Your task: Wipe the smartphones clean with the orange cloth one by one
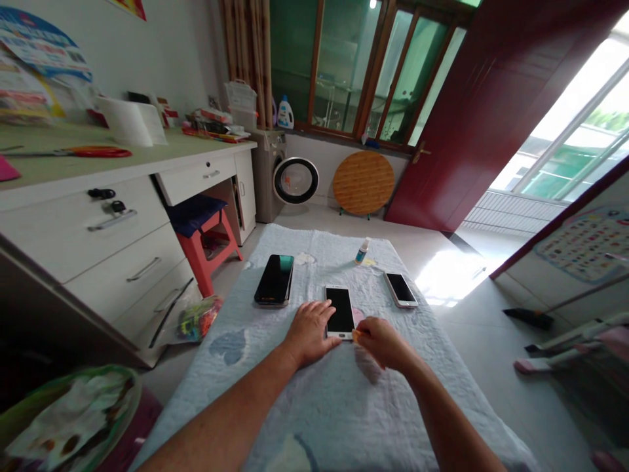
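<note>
A white-framed phone (341, 311) with a dark screen lies face up on the cloth-covered table. My left hand (310, 331) rests along its left edge, fingers spread, fingertips over the screen's side and thumb at the lower corner. At the phone's lower right corner my right hand (382, 342) is closed on a small orange-yellow piece (358, 335), mostly hidden by the fingers; its kind I cannot make out. Left of my hands lies a black phone (276, 280), seemingly stacked on something. Another white phone (401, 290) lies to the right. Beyond stands a small spray bottle (362, 251).
A pale blue patterned cloth (314, 419) covers the table. On the left are a white drawer desk (113, 242), a red stool (209, 252) and a waste bin (135, 400). A washing machine (268, 177) with its door open and a round wooden tabletop (363, 182) stand behind.
</note>
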A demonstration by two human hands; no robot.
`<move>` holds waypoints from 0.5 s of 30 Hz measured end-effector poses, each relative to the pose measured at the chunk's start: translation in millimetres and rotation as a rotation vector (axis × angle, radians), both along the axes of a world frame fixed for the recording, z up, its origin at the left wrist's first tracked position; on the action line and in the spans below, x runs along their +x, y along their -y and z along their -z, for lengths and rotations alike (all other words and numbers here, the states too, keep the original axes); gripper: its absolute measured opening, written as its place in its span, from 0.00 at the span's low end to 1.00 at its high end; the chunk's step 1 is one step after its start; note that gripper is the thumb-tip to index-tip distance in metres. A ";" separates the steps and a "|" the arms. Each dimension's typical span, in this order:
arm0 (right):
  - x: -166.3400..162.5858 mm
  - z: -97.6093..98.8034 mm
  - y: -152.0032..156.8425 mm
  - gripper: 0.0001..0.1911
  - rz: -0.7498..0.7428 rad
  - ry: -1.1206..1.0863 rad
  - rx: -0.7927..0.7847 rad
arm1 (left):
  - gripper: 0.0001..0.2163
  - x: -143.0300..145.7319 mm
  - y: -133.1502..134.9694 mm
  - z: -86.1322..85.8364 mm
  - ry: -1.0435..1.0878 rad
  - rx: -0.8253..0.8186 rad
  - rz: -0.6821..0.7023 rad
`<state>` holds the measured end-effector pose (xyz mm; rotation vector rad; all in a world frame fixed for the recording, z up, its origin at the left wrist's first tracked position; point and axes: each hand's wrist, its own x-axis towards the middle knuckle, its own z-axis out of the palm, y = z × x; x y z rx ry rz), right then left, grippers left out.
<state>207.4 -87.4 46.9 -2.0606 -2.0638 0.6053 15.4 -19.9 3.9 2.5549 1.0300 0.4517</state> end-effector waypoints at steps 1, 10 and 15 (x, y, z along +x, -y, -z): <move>-2.4 -2.8 -4.5 0.14 -0.006 0.014 0.070 | 0.31 -0.1 -0.1 1.1 0.004 -0.005 -0.002; -10.8 18.2 -69.7 0.13 0.001 0.253 0.235 | 0.29 -2.1 -1.8 -0.8 0.034 -0.028 0.006; -4.5 21.6 -111.1 0.15 0.056 0.324 0.203 | 0.30 -3.2 -2.6 -5.3 0.031 -0.018 0.026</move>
